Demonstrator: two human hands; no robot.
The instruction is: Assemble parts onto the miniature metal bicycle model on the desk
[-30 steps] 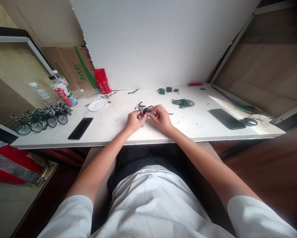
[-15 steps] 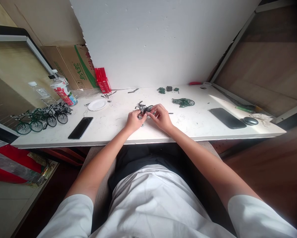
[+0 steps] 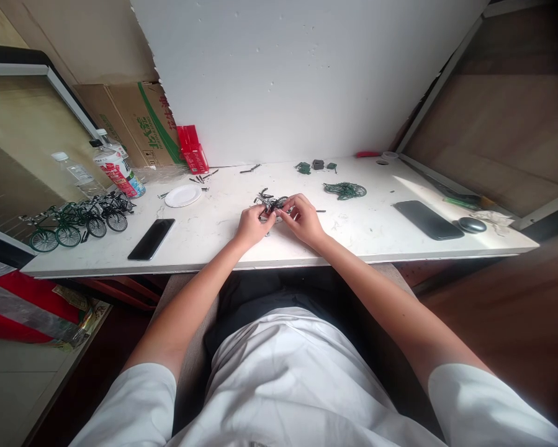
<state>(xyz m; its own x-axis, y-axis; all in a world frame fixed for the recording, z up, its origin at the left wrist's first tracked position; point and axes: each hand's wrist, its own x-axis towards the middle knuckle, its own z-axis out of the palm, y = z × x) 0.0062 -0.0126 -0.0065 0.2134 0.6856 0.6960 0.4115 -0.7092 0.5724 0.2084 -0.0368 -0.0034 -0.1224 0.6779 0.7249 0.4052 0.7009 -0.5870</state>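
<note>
A person seated at a white worktable (image 3: 241,251) grips a small, partly built model bicycle (image 3: 270,203) near the table's middle, just above its surface, the left hand (image 3: 252,225) pinching it from one side with fingers curled together, the right hand (image 3: 303,218) closing thumb and fingertips on its other end. Which exact part each fingertip holds is too small to tell. The grip looks fiddly: a slip or too much squeeze could bend the thin frame or flick a tiny piece off toward the table's near edge and the floor. Loose screws (image 3: 199,180) lie well apart near a paper plate (image 3: 182,196), and a green tangle of parts (image 3: 344,190) sits to the right, easy to scatter with a sweeping wrist. Finished model bicycles (image 3: 76,218) stand at the far left edge, beside a black phone (image 3: 151,239).
</note>
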